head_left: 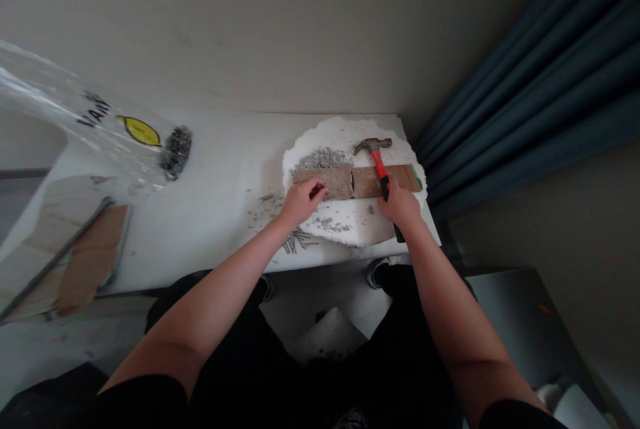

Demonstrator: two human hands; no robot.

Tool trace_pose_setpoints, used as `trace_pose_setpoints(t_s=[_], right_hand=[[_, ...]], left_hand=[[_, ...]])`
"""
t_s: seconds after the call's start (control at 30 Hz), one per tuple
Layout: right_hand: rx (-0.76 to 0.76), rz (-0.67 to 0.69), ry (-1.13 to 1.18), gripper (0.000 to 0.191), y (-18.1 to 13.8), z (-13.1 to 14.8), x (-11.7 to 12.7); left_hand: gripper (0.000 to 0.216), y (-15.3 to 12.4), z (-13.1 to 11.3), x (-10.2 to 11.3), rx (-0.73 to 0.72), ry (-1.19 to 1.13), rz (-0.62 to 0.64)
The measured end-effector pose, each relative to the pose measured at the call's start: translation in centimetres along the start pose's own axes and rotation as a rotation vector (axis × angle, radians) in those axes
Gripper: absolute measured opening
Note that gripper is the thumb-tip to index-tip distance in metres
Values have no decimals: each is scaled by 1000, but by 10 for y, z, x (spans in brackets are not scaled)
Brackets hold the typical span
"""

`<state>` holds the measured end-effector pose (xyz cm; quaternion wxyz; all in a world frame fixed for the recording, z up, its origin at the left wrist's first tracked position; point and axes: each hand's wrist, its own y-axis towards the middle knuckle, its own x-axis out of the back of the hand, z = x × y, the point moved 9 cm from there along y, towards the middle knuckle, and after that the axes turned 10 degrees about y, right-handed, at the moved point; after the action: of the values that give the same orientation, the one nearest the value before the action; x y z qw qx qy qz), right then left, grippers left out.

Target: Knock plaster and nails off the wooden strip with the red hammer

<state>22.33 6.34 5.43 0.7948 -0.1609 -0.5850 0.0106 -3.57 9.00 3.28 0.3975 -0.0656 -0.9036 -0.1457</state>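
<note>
My right hand (400, 206) is closed round the black grip of a claw hammer (379, 164) with a red neck, its metal head up and to the left. Under the hammer lies a flat brown right-hand piece (367, 182), green at its far end. A dark ragged gap parts it from a rougher, pitted left-hand piece (337, 182). At that piece's near edge is my left hand (301, 202), thumb and fingers pinched together; whatever they hold is too small to make out. Both pieces rest on a rough-edged white slab (345, 130). Grey crumbs (325, 158) are heaped behind the left piece.
Several loose nails (296, 240) lie by the slab's near left edge on the white table (225, 196). A clear plastic bag (100, 116) with dark grey bits stands at left. Beyond it is a brown board (93, 262). A blue curtain (540, 69) hangs close on the right.
</note>
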Motion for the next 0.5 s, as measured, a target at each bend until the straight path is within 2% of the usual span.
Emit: trace_pose_setpoints(t_s=[0.5], right_hand=[[-5,9,0,73,0,0,0]], left_hand=[[15,-1,-1,0,-5,-19,1]])
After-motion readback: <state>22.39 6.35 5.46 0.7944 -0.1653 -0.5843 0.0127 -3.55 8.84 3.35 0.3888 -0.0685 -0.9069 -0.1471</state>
